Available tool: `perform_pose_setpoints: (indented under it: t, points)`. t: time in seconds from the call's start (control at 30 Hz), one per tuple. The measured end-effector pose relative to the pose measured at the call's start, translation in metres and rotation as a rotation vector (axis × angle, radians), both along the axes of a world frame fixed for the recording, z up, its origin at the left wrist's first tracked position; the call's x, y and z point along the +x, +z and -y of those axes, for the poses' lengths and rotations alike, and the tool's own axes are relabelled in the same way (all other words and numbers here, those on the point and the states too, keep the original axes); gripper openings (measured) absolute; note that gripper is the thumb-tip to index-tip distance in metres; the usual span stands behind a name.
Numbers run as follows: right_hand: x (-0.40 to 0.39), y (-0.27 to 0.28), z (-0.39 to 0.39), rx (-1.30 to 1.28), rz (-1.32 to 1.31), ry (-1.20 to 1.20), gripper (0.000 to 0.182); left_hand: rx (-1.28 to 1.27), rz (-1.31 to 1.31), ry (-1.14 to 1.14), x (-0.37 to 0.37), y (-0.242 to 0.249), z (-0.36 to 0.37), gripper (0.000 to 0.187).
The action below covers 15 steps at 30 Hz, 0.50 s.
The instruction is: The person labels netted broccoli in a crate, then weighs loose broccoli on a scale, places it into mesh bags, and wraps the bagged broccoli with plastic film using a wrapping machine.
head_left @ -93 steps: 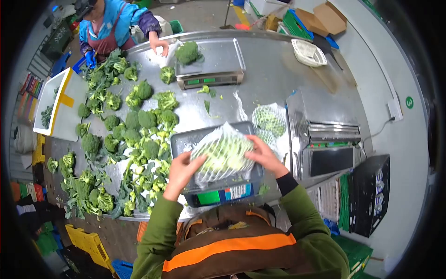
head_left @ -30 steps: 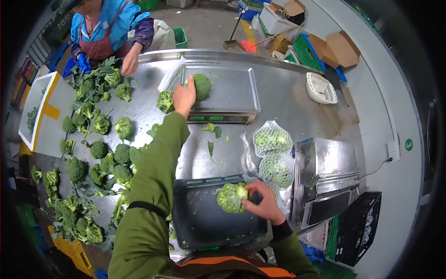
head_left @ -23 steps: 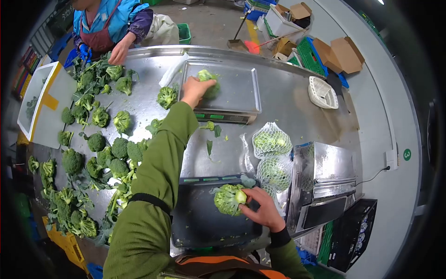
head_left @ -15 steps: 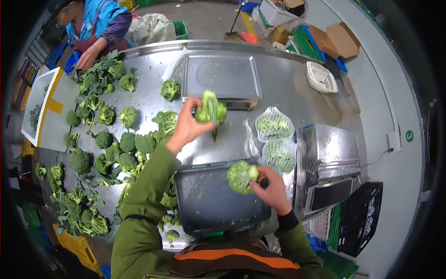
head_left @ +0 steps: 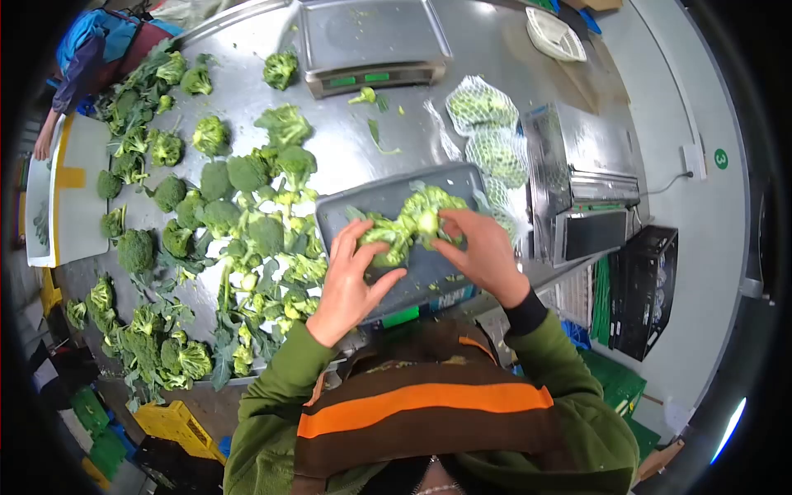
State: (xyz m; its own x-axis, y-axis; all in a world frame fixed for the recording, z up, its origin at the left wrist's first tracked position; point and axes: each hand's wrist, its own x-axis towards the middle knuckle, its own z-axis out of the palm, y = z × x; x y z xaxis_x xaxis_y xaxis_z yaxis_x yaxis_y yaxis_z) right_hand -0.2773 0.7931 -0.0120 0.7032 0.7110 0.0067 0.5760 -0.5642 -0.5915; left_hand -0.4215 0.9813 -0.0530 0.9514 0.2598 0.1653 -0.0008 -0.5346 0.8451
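Note:
Over the dark grey tray (head_left: 338, 208) at the table's near edge, both my hands are on broccoli. My left hand (head_left: 351, 280) curls its fingers and thumb about a broccoli head (head_left: 388, 243) in the tray's left half. With thumb and fingers, my right hand (head_left: 487, 252) grips another broccoli head (head_left: 433, 202) near its pale cut stem. The two heads touch or overlap, and my fingers partly cover them. Left of the tray spreads a large heap of broccoli heads (head_left: 264, 235) with leaves and stems.
Behind the tray stands a metal scale (head_left: 375, 78). Netted broccoli (head_left: 495, 157) lies beside a metal wrapping machine (head_left: 586, 165) on the right. A white basket (head_left: 555, 35) sits farther back. At left, a co-worker's hand (head_left: 45, 140) is at a white foam box (head_left: 87, 177).
My left hand has come down from near the scale to the tray with its broccoli, close to my right hand. A small floret and leaf now show before the scale. The view has tilted downward.

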Motion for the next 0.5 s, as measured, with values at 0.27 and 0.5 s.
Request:
perform_pose_setpoints:
  t: [0.27, 0.5]
  points:
    - [0.008, 0.025, 0.001, -0.041, 0.027, -0.090, 0.035, -0.401, 0.056, 0.354, 0.088, -0.036, -0.162, 0.020]
    - [0.032, 0.033, 0.013, -0.060, 0.157, -0.165, 0.027, -0.014, 0.186, 0.852, 0.252, -0.132, -0.338, 0.018]
